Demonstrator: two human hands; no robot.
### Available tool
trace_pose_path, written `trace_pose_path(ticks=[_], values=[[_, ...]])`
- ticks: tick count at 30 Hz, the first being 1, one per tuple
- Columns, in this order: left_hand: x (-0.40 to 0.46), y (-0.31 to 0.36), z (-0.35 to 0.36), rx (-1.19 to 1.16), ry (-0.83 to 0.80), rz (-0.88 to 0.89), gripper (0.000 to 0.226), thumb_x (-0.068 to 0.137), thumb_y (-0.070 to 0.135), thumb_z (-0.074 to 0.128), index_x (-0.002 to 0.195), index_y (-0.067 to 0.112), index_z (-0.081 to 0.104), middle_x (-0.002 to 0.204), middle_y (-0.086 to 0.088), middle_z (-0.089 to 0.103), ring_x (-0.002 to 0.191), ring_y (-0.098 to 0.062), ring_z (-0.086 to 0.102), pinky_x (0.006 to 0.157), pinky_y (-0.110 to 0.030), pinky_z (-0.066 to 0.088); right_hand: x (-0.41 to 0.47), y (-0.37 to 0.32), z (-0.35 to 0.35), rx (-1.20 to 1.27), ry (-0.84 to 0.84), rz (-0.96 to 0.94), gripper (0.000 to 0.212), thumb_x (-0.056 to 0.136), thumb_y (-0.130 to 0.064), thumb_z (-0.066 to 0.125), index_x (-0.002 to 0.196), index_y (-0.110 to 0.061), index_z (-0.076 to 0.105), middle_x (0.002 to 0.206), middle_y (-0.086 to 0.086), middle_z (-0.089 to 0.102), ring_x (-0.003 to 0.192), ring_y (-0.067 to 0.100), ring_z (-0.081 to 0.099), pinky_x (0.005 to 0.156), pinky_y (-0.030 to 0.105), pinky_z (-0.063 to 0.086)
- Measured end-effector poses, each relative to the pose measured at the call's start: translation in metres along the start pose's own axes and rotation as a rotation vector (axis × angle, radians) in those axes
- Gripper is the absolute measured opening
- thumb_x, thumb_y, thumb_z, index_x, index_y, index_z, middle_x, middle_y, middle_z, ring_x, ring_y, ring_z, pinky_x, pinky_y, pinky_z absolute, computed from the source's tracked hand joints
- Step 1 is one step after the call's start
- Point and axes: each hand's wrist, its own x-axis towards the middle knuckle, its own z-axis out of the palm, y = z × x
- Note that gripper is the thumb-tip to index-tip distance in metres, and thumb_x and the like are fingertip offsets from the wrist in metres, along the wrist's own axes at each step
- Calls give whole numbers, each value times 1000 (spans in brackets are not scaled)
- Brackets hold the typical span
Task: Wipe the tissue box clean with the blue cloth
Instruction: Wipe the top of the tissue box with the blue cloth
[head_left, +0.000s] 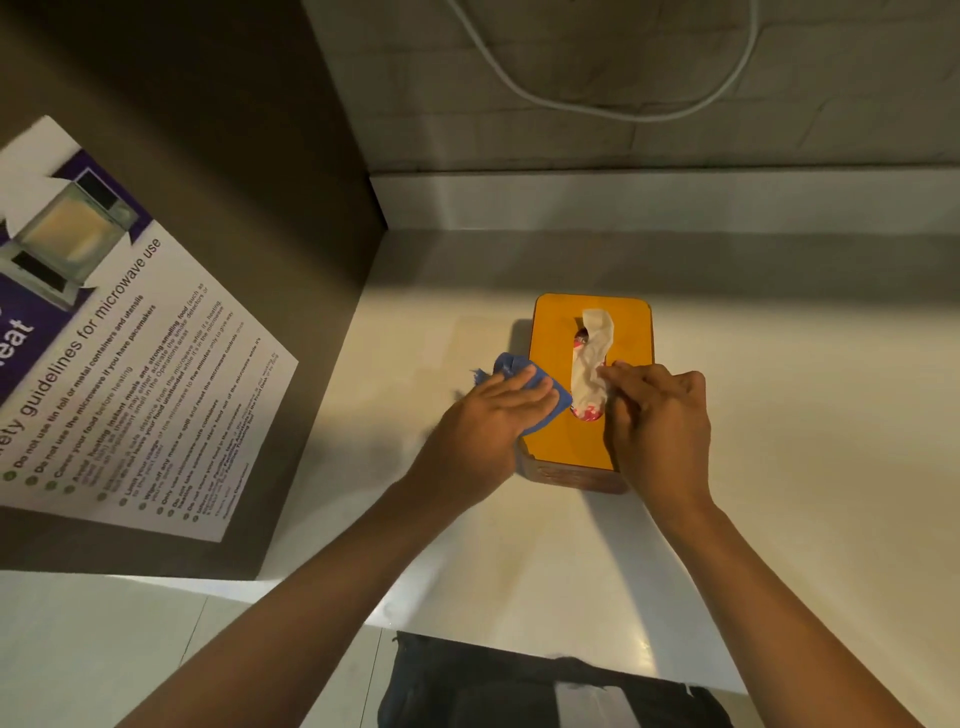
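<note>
Wiping is under way: the left hand (498, 410) presses the blue cloth (535, 395) under flat, straight fingers onto the orange tissue box (566, 441), while the right hand (660, 410) pinches the tissue (592, 358) aside. Next likely calls for sweeping beyond the fingertips.

A pale counter (779, 415) meets a tiled wall (519, 104) in a dim kitchen corner.

Light falls across the counter's near part while a band of shadow lies along its back edge, under a low white upstand (675, 200). A white cable (613, 106) loops down over the grey tiles. At left, a dark brown panel (234, 130) carries a poster (130, 374) headed with guidelines for microwave use, picturing a microwave above bulleted text.
</note>
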Motion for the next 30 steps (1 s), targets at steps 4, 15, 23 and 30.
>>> trace_pose_path(ticks=[4, 15, 23, 30], values=[[-23, 0, 3, -14, 30, 0, 48, 68, -23, 72, 115, -14, 68, 120, -28, 68, 112, -54, 62, 109, -42, 41, 0, 3, 1, -5, 6, -4, 29, 87, -13, 65, 117, -14, 68, 116, 7, 67, 98, 30, 49, 68, 26, 40], [1, 10, 18, 86, 146, -86, 42, 69, -13, 66, 111, -16, 69, 116, -31, 68, 106, -56, 64, 83, -74, 46, 1, 2, 1, 25, -6, 9, 29, 89, -12, 63, 117, -17, 69, 119, 4, 67, 98, 26, 48, 69, 24, 40], [-9, 7, 19, 23, 168, -161, 43, 69, -17, 62, 111, -19, 66, 115, -37, 66, 104, -62, 61, 90, -70, 47, 4, 2, -5, 100, -48, 56, 27, 91, -12, 59, 114, -19, 71, 118, 2, 67, 101, 25, 49, 70, 24, 39], [-7, 35, 29, 184, 291, -136, 45, 68, -17, 72, 112, -7, 73, 117, -19, 73, 109, -39, 69, 92, -59, 51, 12, 8, -18, 246, -86, 108, 27, 92, -12, 55, 109, -24, 73, 115, -5, 70, 99, 19, 50, 74, 24, 40]])
